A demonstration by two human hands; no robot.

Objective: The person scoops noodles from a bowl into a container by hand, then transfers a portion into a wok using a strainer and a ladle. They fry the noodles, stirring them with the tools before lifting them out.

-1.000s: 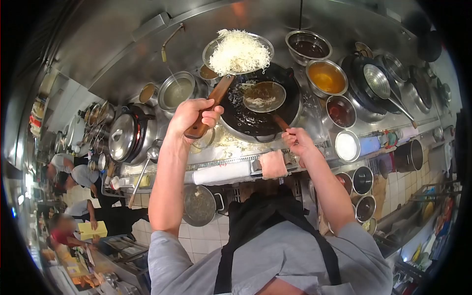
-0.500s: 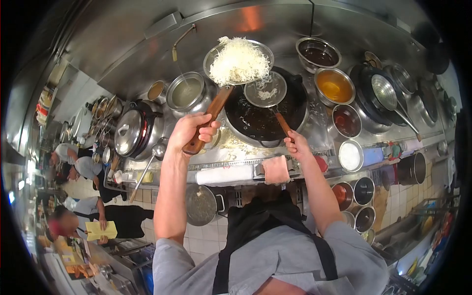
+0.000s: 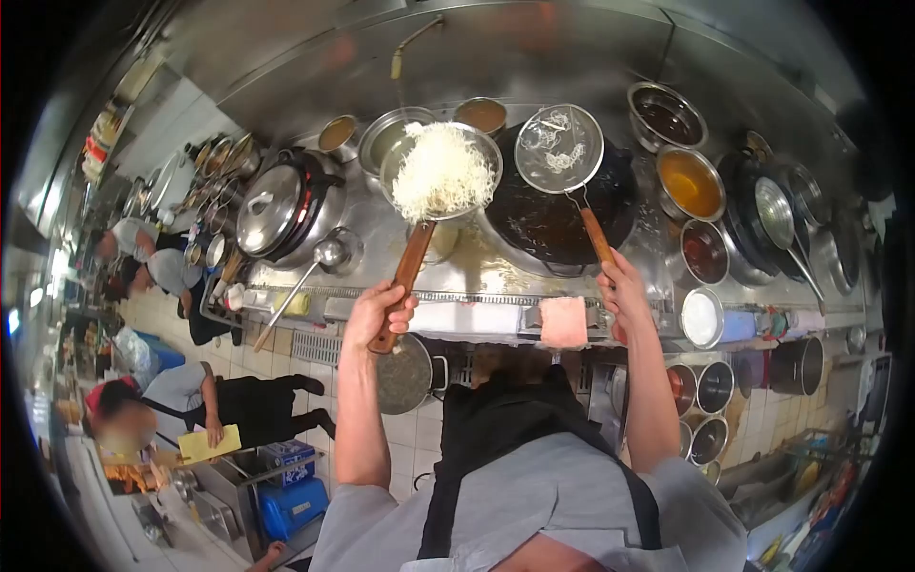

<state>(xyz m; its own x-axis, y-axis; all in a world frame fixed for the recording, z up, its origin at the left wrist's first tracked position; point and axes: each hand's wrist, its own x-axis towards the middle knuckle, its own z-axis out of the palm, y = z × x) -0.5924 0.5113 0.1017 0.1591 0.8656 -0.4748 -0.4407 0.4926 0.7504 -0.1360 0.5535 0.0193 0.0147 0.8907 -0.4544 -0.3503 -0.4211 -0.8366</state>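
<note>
My left hand is closed around the wooden handle of a wide strainer. A heap of thin white noodles fills it and overhangs the rim. The strainer is held left of a large black wok with dark, shiny liquid in it. My right hand grips the wooden handle of a round mesh skimmer. A few loose noodle strands lie on its mesh, over the back part of the wok.
Behind the noodles stand a metal bowl and a bowl of brown liquid. Bowls of amber liquid and red sauce line the wok's right. A ladle lies left. A co-worker holds yellow paper at far left.
The noodle-filled strainer has moved left and nearer to me, away from the wok. The skimmer has shifted toward the wok's back, apart from the strainer. The camera view has turned slightly.
</note>
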